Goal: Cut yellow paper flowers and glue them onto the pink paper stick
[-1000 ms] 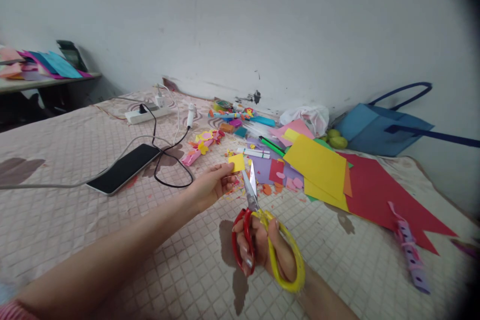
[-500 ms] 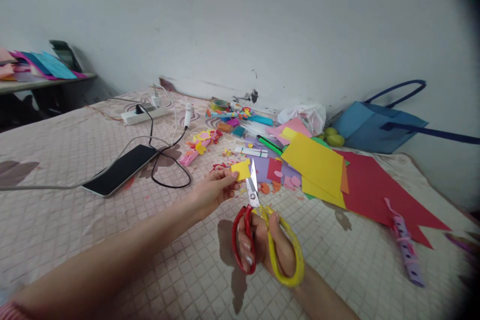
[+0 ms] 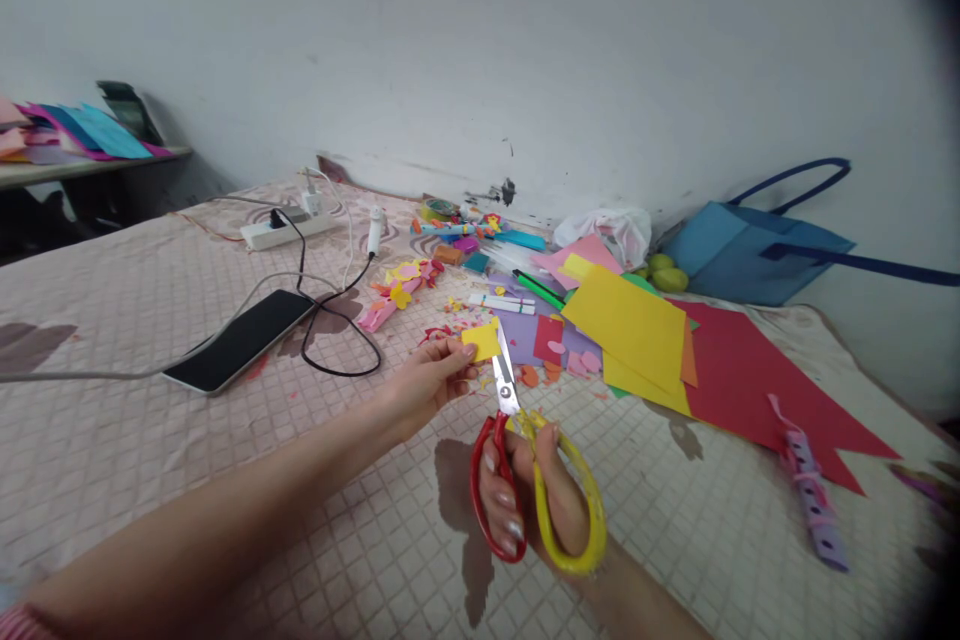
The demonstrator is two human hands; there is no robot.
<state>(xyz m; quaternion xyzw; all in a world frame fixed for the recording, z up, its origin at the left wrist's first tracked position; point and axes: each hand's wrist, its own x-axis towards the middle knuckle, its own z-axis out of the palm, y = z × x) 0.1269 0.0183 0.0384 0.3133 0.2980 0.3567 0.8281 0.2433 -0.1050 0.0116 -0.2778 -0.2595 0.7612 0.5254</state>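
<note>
My left hand [image 3: 442,370] pinches a small yellow paper piece [image 3: 478,341] between thumb and fingers, near the middle of the view. Wrapped through the handles of a pair of scissors [image 3: 505,392], my right hand [image 3: 544,495] holds them with the blades pointing up and away. One handle is red, the other yellow. The narrowly parted blades are at the right edge of the yellow piece. Just beyond lie a purple sheet [image 3: 523,328], a small red paper [image 3: 548,338] and pink and orange cut pieces [image 3: 529,376].
Large yellow [image 3: 630,320] and red sheets [image 3: 750,370] lie to the right, near a blue bag [image 3: 757,250] and a decorated purple roll [image 3: 814,500]. A black tablet-like device [image 3: 240,340], cables and a power strip [image 3: 285,232] are at left. Green marker [image 3: 540,289] lies behind the paper pieces.
The scissor blades have come closer together and tilted slightly left against the yellow piece. The red handle has moved right, towards the yellow handle. My left hand has hardly moved.
</note>
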